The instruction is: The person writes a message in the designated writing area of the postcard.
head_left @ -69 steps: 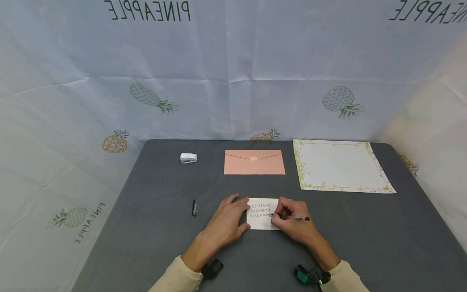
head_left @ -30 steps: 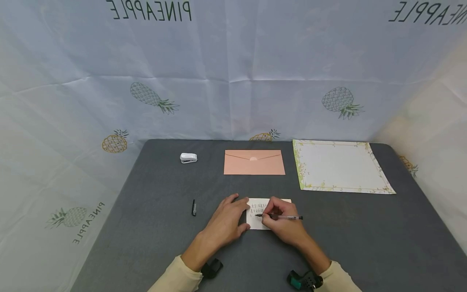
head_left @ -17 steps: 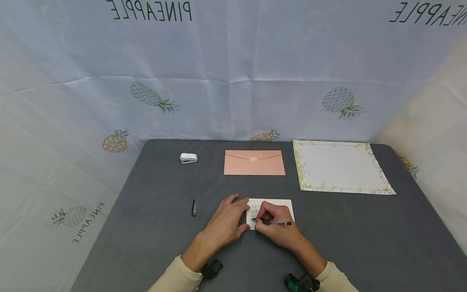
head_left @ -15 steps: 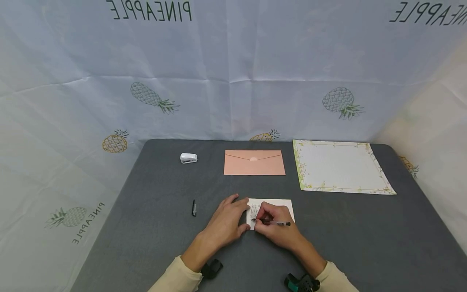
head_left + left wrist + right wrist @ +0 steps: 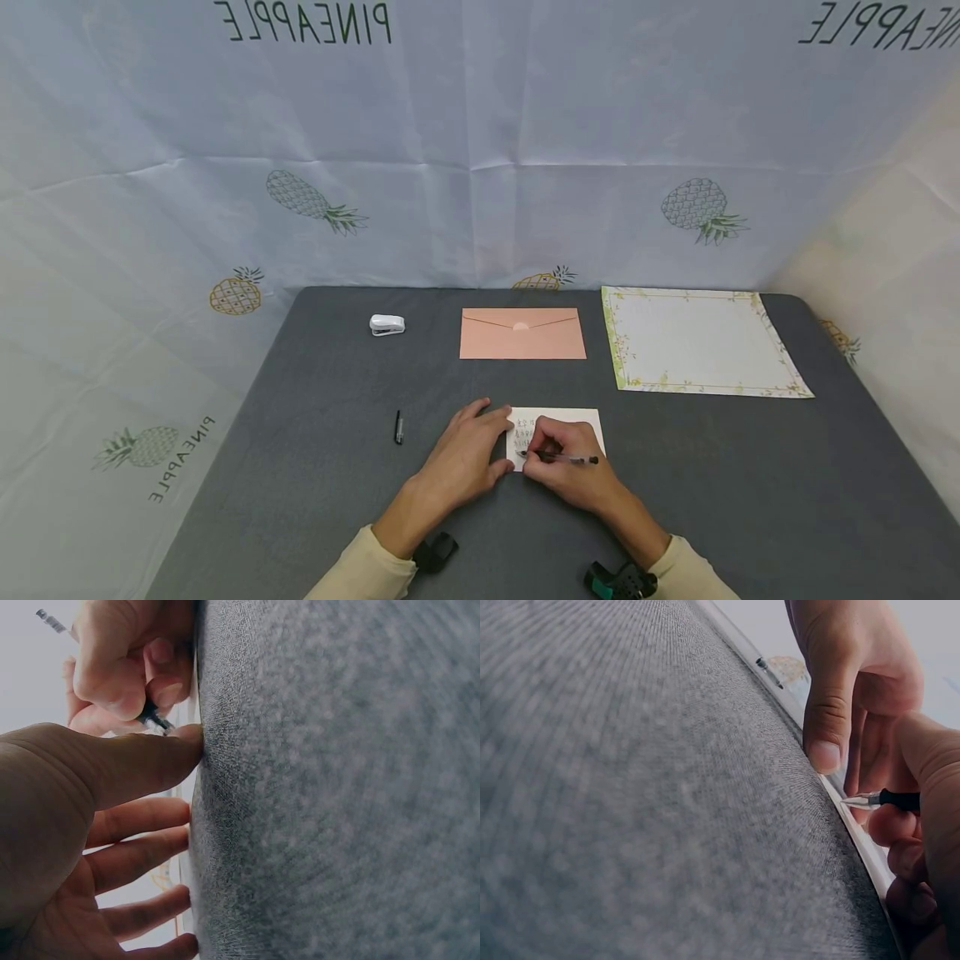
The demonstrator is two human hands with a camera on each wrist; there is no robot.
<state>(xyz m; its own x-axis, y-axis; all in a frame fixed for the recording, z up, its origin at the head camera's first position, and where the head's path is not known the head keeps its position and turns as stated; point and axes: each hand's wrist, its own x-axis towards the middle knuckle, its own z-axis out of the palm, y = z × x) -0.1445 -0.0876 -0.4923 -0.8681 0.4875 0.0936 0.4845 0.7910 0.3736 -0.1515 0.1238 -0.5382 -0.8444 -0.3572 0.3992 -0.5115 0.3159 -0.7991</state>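
Observation:
My right hand [image 5: 573, 467] pinches a pen [image 5: 566, 457] with a clear barrel and black grip. Its tip meets a small white card [image 5: 581, 414] near the card's lower left, below several handwritten lines. In the right wrist view the pen's metal tip [image 5: 861, 800] points at the card's surface. My left hand [image 5: 462, 454] rests on the table with fingers spread, its thumb and index fingertip on the card's left edge. In the left wrist view the thumb [image 5: 142, 761] lies close to the pen tip. The right hand covers part of the card.
A black pen cap [image 5: 399, 427] lies left of my left hand. Farther back are a white stapler [image 5: 387, 325], a salmon envelope [image 5: 522, 335] and a large sheet with a floral border [image 5: 697, 342]. All lie on the dark grey table [image 5: 322, 467], before a pineapple-print curtain [image 5: 420, 125].
My right hand with the pen has moved left and slightly down across the card, uncovering its right side; over the last half second it stays nearly in place. The left hand has not moved.

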